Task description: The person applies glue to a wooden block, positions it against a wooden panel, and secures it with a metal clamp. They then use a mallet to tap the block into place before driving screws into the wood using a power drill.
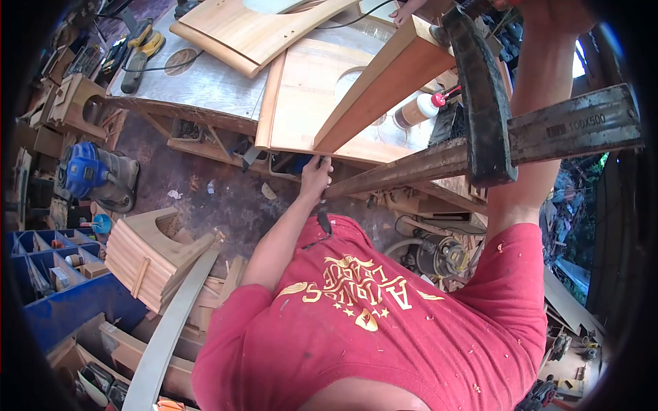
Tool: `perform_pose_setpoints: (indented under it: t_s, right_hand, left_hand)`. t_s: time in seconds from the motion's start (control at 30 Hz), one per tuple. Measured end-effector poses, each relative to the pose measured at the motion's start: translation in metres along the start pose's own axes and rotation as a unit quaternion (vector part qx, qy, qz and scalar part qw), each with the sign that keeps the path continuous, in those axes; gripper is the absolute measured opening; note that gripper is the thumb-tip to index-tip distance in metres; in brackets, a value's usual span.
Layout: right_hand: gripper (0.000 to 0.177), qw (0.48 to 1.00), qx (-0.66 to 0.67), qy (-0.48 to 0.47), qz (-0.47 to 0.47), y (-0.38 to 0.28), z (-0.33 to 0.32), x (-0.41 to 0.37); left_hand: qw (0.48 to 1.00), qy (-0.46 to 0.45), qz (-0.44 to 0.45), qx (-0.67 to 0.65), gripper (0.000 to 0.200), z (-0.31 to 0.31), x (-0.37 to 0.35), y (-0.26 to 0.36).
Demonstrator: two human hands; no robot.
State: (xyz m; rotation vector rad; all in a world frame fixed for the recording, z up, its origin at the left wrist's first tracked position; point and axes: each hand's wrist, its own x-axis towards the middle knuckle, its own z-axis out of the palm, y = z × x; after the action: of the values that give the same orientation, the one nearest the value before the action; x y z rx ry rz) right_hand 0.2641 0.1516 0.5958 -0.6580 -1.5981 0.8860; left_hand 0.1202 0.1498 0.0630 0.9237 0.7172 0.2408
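- We see a bench (pixel 205 85) with a grey top; on it lie curved boards (pixel 253 31), a cut-out panel (pixel 308 96) overhanging the near edge, a glue bottle (pixel 418 109) and hand tools (pixel 140 51) at the left end;
- below it we see the floor (pixel 219 198); on it sit a blue machine (pixel 92 171), a wood stack (pixel 154 257) and blue bins (pixel 41 260).

head cam | faces steeply down | close above workbench (pixel 205 85)
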Motion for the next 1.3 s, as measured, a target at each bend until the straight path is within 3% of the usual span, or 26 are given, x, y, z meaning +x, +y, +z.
perform_pose_setpoints:
  t_s: [0.13,0.33,0.43,1.13,1.3]
  right_hand:
    - [0.043,0.977,0.111,-0.18,-0.013,0.01,-0.039,0.005]
    - [0.042,0.997,-0.008,-0.072,0.007,-0.004,-0.023,-0.002]
    - [0.042,0.999,-0.038,-0.02,0.01,-0.007,-0.015,-0.006]
    - [0.039,0.994,-0.084,0.065,0.021,-0.013,-0.012,-0.011]
    - [0.038,0.993,-0.089,0.074,0.022,-0.013,-0.012,-0.014]
  left_hand:
    - [1.0,-0.008,-0.013,0.001,0.04,-0.001,0.0,0.009]
    - [0.995,0.034,0.063,-0.066,0.039,-0.001,-0.005,0.01]
    - [0.991,0.054,0.118,-0.026,0.038,0.0,-0.003,0.004]
    - [0.986,0.123,0.115,-0.011,0.029,0.012,-0.002,-0.003]
    - [0.991,0.086,0.089,-0.058,0.03,0.007,-0.001,0.001]
